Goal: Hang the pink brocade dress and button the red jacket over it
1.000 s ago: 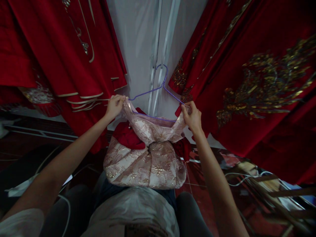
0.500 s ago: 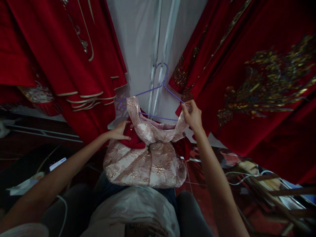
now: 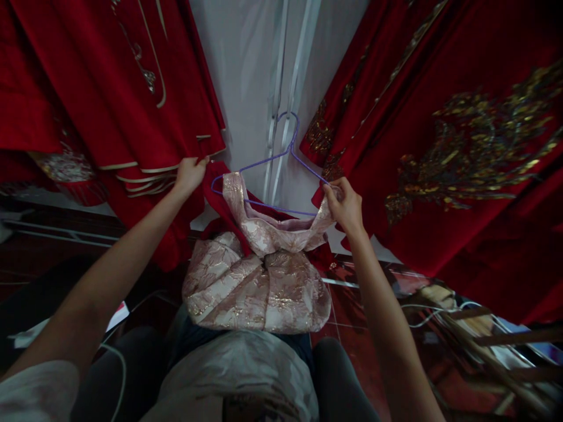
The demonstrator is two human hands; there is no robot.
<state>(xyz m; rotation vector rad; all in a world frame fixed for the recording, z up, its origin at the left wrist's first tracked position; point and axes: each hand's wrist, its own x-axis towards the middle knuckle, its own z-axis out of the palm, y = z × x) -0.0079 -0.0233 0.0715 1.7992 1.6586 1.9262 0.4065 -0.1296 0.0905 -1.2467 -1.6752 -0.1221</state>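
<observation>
A pale pink and gold brocade dress hangs from a purple hanger, its skirt bunched above my lap. My right hand is closed on the dress's right shoulder strap, at that end of the hanger. Up beside the hanger's left end, my left hand pinches the upper edge of a red cloth piece. This cloth stretches down behind the left strap to the dress's waist. More red cloth shows behind the dress on the right, with a small beaded ornament on it.
Red garments with gold trim hang at the left. Others with sequin embroidery hang at the right. Between them is a pale panel with metal rails. A wooden chair or stool and a white cable stand low right; a phone lies low left.
My left hand has moved up and left from the dress's side, drawing the red cloth up with it beside the hanger. My right hand stays on the strap.
</observation>
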